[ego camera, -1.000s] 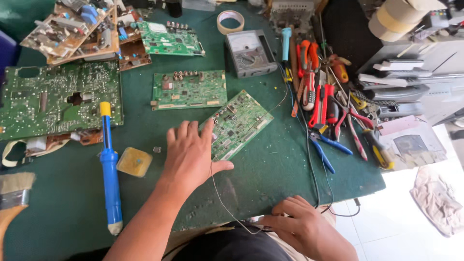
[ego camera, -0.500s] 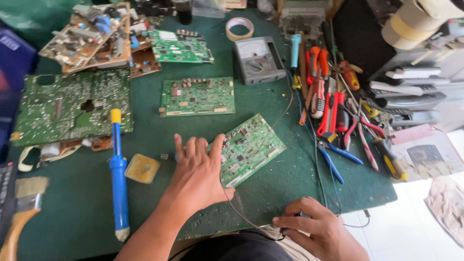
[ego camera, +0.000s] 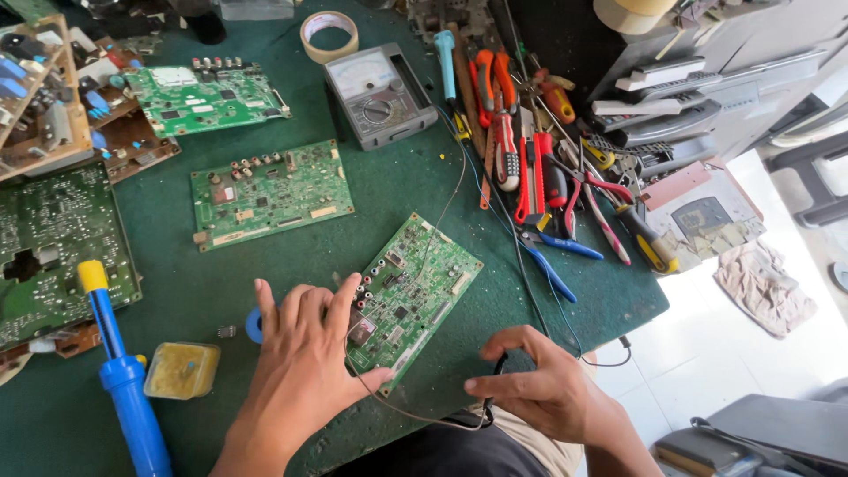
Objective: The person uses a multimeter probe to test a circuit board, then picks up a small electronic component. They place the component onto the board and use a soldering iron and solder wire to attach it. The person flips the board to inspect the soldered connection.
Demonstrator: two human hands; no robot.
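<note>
Your left hand [ego camera: 305, 358] is pressing flat on the green-covered table [ego camera: 415, 190], fingertips touching the small green rectangular circuit board [ego camera: 415, 291]; your right hand [ego camera: 548, 389] is pinching a thin black probe [ego camera: 497, 371].

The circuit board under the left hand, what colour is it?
Green circuit board, seen in the head view under the left hand.

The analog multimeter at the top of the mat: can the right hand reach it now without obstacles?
Probably not freely. The right hand pinches a thin black probe, so it is occupied, and the tilted circuit board lies between it and the multimeter; it would have to pass above the board.
</note>
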